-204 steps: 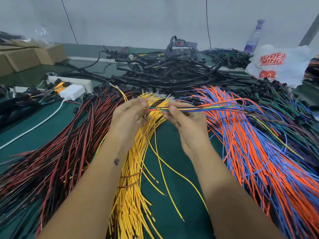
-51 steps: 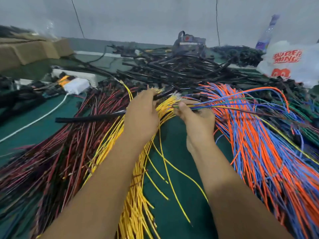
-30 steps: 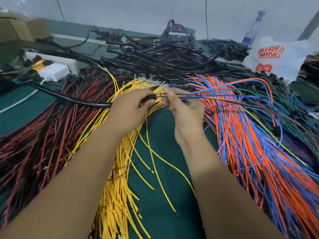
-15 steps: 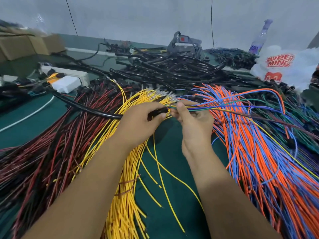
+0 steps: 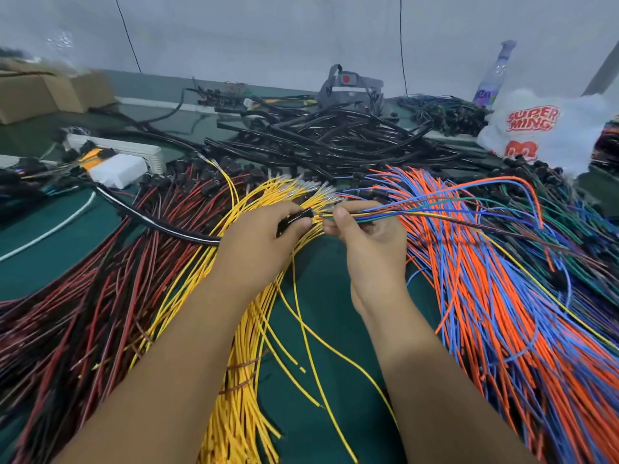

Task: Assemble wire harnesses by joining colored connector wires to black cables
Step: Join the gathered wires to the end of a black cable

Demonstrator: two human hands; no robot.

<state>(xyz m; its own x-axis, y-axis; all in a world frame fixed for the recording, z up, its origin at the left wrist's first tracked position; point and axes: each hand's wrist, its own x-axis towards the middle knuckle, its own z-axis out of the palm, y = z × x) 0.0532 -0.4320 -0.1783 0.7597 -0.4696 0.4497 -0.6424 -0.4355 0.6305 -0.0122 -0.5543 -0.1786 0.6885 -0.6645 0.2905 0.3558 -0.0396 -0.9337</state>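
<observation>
Left hand [image 5: 258,236] grips the black cable [image 5: 160,222] at its end, fingers wrapped round the tip; right hand [image 5: 368,236] pinches the colored wires [image 5: 418,212] just beside it, over the yellow pile [image 5: 241,380]. Tips nearly meet, hard to see the mating. Risks: a pin misses or bends if I push off-axis; the trailing wires snag on the orange pile [image 5: 485,313] and tug loose; the cable's long tail drags on the desk [image 5: 335,329] and twists my grip.

A green-topped table [image 5: 338,329] stands against a plain pale wall [image 5: 268,31].
</observation>
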